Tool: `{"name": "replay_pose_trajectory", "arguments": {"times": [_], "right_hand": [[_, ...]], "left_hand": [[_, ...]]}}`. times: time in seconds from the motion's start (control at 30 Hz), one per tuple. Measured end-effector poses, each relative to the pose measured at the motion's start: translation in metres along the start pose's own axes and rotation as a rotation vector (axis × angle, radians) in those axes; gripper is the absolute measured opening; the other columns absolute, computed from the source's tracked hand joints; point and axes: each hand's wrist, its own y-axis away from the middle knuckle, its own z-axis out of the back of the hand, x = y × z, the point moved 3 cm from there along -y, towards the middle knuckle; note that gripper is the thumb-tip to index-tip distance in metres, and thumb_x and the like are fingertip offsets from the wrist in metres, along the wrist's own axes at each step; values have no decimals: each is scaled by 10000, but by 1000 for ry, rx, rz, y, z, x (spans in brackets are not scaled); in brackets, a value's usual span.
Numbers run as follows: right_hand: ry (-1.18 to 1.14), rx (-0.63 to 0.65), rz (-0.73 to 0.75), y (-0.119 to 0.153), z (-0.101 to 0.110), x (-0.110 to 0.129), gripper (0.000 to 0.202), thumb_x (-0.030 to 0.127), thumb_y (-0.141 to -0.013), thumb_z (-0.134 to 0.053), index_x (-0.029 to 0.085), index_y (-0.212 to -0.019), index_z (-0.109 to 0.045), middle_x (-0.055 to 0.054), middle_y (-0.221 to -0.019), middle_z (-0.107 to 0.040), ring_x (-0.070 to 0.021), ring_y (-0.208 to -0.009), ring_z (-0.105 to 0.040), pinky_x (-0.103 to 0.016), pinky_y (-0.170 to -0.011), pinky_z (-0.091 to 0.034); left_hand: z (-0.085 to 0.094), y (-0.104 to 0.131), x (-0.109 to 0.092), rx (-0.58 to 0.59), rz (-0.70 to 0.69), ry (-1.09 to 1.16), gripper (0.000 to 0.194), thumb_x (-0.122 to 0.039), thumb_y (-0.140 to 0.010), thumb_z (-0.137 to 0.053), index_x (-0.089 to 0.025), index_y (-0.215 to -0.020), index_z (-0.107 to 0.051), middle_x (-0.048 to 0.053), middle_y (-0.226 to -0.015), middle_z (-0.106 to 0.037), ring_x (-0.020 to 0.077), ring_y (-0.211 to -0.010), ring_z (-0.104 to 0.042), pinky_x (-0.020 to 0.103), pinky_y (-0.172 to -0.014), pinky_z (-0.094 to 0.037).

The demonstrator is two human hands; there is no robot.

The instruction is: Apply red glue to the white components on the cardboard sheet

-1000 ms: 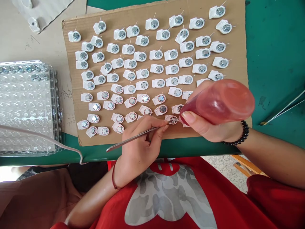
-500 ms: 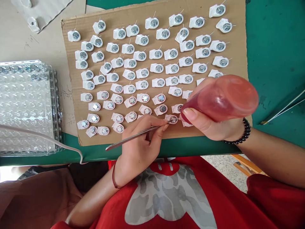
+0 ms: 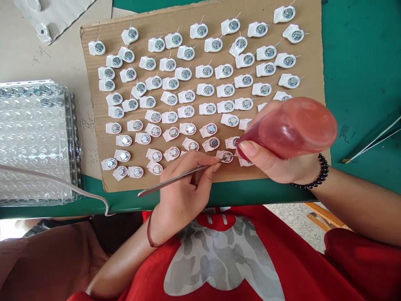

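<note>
Pinched in my left hand (image 3: 184,190) is a slim metal tool that looks like tweezers (image 3: 171,182), its tip at a small white tabbed piece (image 3: 227,156) with a round metal centre. My right hand (image 3: 278,163) is wrapped round a translucent red squeeze bottle (image 3: 291,127), tilted with its base towards me. The bottle's narrow end points down beside that same piece; whether it touches cannot be made out. Several similar white pieces (image 3: 208,108), many with a thin wire sticking out, lie in rough rows on a cardboard sheet (image 3: 300,110). My right hand and the bottle hide some of them.
Clear plastic trays with round pockets (image 3: 34,142) are stacked at the left, with a pale cable (image 3: 62,179) across them. Another pair of tweezers (image 3: 369,142) lies on the green table (image 3: 354,62) at the right. A white sheet (image 3: 62,16) is at the top left.
</note>
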Motion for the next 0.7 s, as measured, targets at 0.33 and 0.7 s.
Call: {"name": "replay_pose_trajectory", "arguments": {"times": [0.33, 0.7], "right_hand": [[23, -22, 14, -1, 1, 1, 256, 416, -746, -612, 215, -619, -517, 36, -594, -537, -97, -554, -508, -258, -525, -448], [-358, -36, -180, -10, 7, -8, 227, 368, -730, -609, 189, -623, -520, 8, -559, -543, -128, -498, -540, -259, -438, -462]], "left_hand": [[0, 0, 1, -1, 8, -1, 43, -156, -792, -593, -191, -815, -589, -26, -756, -642, 72, -586, -543, 192, -545, -439], [0, 2, 0, -4, -13, -42, 54, -168, -795, -598, -208, -830, -591, -37, -743, -637, 77, -585, -556, 204, -552, -453]]}}
